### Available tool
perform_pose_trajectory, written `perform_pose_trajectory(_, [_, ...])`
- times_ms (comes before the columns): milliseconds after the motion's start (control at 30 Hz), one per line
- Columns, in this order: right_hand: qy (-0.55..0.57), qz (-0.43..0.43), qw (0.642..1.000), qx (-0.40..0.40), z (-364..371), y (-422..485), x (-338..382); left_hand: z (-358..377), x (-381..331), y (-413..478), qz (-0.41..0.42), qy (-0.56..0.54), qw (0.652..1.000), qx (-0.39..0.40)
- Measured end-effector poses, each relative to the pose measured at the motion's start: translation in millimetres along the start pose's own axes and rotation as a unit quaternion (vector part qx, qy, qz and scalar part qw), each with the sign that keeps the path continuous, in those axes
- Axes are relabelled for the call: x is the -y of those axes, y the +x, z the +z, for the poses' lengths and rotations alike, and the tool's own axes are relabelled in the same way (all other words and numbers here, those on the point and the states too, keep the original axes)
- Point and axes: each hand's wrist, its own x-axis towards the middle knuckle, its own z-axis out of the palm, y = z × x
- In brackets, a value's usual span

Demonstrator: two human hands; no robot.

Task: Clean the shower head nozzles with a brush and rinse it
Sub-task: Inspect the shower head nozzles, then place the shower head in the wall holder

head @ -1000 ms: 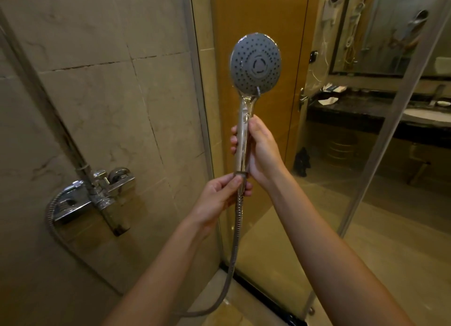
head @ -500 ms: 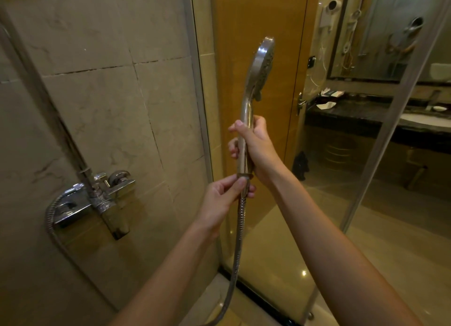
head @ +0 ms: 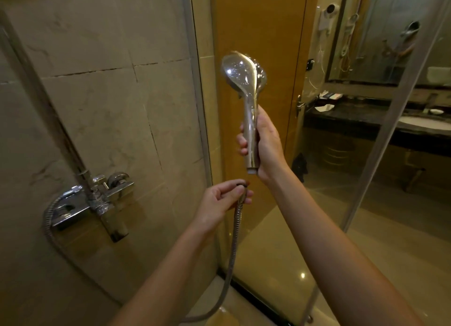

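A chrome hand shower head [head: 240,78] stands upright at centre, its shiny back turned to me and its nozzle face hidden. My right hand [head: 264,144] grips its handle. The handle's lower end is bare and apart from the metal hose [head: 233,247]. Just below, my left hand [head: 223,201] pinches the hose's end fitting. No brush is in view.
The chrome mixer tap [head: 97,198] is fixed to the tiled wall at the left, with the hose looping down from it. A glass shower door [head: 366,203] stands to the right; beyond it are a dark vanity counter [head: 366,117] and a mirror.
The shower head has turned from nozzle face towards me to its back towards me. The hose end has come off the handle, and my left hand has dropped a little with it.
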Motion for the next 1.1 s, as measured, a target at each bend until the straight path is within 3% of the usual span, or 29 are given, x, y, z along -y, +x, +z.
perform_pose_trajectory(100, [-0.077,-0.025,0.997,0.001,-3,0,-5,-10,-3,4,0.016,0.017,0.999,-0.042])
perform_pose_trajectory(367, [-0.201,0.017,0.979,0.021,0,-18,-35,-35,-53,18,0.094,0.046,0.981,-0.162])
perform_pose_trajectory(600, [-0.187,0.034,0.98,0.054,61,2,-48,-67,-106,31,0.137,0.142,0.96,-0.197])
perform_pose_trajectory(800, [-0.174,0.001,0.983,0.056,130,45,-24,-111,-175,32,0.192,0.289,0.912,-0.219])
perform_pose_trajectory(867, [-0.164,-0.015,0.984,0.073,154,61,-15,-128,-199,33,0.223,0.37,0.867,-0.25])
perform_pose_trajectory(1000, [-0.143,-0.022,0.986,0.081,199,98,10,-187,-244,22,0.303,0.503,0.726,-0.357])
perform_pose_trajectory(1100, [-0.13,-0.025,0.988,0.084,228,130,27,-246,-272,10,0.305,0.599,0.618,-0.408])
